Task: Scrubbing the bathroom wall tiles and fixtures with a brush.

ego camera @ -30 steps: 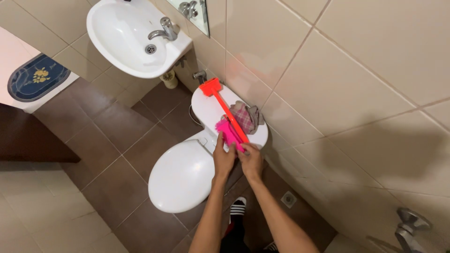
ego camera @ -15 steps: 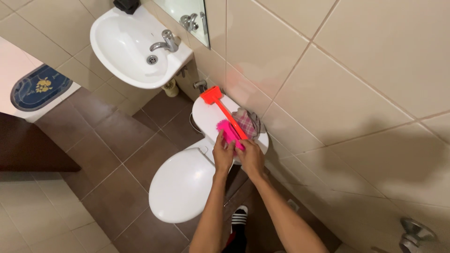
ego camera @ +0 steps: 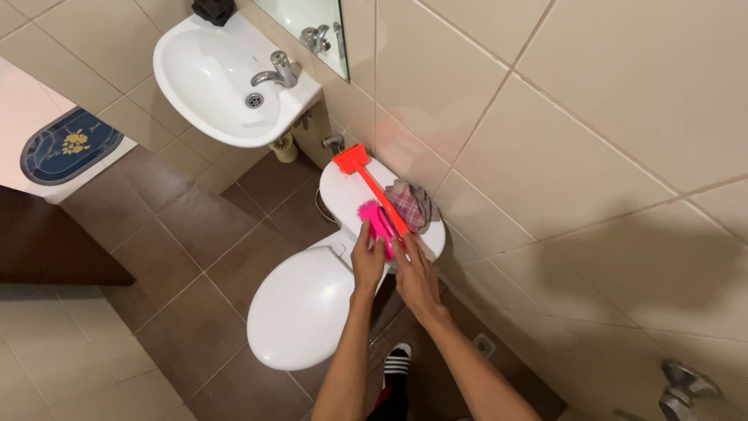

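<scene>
Head view, looking down: your sandalled foot [ego camera: 395, 360] stands on the brown floor tiles [ego camera: 187, 234] beside the white toilet [ego camera: 300, 304], its lid closed. Your two forearms reach up to the cistern top [ego camera: 343, 187]. Your left hand [ego camera: 368, 261] lies with fingers loosely together, fingertips touching the near end of the pink brush [ego camera: 378, 221]; whether it grips the brush you cannot tell. Your right hand [ego camera: 415, 273] is open and flat, fingers extended, its tips just at the lower end of the orange handle [ego camera: 379, 199] and not closed around it. The pink brush rests on the cistern top, touching the orange handle, which runs diagonally across the lid and ends in a flat orange head [ego camera: 351, 158] at the far edge. A checked cloth [ego camera: 413, 204] is bunched just beside the handle, against the beige wall tiles [ego camera: 545, 132]. Farther off, a white washbasin [ego camera: 210, 78] with a chrome tap [ego camera: 276, 70] hangs on the wall, a mirror [ego camera: 312, 23] above it. A blue mat [ego camera: 70, 144] lies well apart at the left.
</scene>
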